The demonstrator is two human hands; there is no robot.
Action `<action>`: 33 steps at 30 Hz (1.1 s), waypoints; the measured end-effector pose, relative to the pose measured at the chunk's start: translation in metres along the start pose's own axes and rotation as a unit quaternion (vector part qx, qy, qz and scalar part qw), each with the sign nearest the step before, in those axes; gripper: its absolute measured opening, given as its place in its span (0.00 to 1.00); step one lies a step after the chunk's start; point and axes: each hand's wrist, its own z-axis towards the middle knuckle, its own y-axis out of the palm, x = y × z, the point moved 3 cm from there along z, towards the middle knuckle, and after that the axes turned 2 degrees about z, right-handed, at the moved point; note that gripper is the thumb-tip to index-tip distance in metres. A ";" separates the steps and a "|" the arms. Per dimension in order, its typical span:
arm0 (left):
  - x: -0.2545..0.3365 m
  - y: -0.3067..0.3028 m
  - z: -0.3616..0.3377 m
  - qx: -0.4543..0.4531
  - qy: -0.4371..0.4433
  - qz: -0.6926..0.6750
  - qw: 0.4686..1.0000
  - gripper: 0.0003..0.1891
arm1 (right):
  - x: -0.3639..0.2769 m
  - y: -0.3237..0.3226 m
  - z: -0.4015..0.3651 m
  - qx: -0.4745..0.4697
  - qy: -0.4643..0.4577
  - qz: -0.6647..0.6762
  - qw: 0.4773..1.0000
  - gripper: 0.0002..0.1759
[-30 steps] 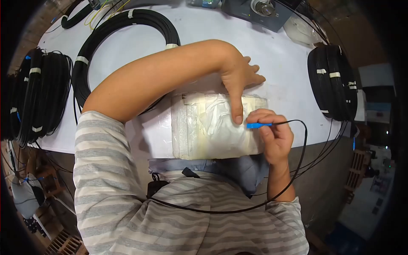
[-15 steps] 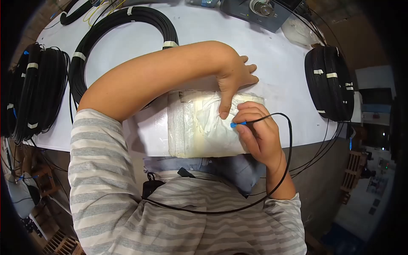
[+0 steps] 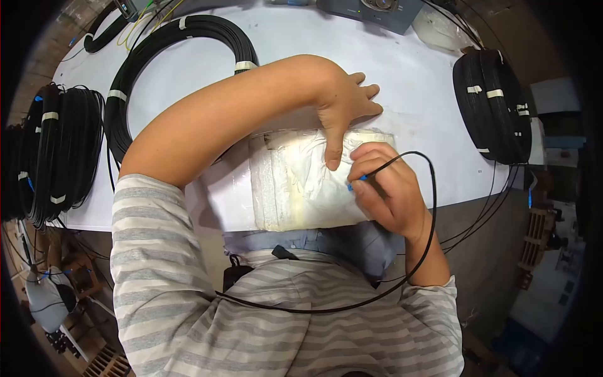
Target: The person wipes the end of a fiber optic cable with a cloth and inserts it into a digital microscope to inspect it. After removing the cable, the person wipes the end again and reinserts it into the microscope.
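Observation:
My right hand pinches a blue fiber optic connector between thumb and fingertips, its tip close over the white cloth. From the connector a black cable loops out to the right and back across my lap. The white cloth is wrinkled and lies over a flat pad with a bubble-wrap strip at its left side. My left hand reaches over from the left with fingers spread on the table beyond the pad, its thumb pressing on the cloth.
A large black cable coil lies on the white table. More bundled coils stand at the left and right edges. At the back sits a dark grey device, beside a clear plastic bag.
The view has shifted slightly. My right hand and the connector have moved a little toward me, while my left hand keeps its thumb on the cloth.

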 end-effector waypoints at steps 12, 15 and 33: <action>-0.002 -0.001 -0.002 0.010 0.016 -0.015 1.000 0.79 | 0.008 0.002 0.000 0.024 -0.014 0.036 0.999 0.06; -0.002 0.000 -0.002 0.016 0.017 -0.012 1.000 0.79 | 0.008 0.000 -0.001 -0.006 -0.018 0.038 0.999 0.06; -0.001 0.000 0.000 0.010 0.009 -0.003 1.000 0.79 | 0.009 0.002 0.003 0.002 -0.023 0.012 1.000 0.06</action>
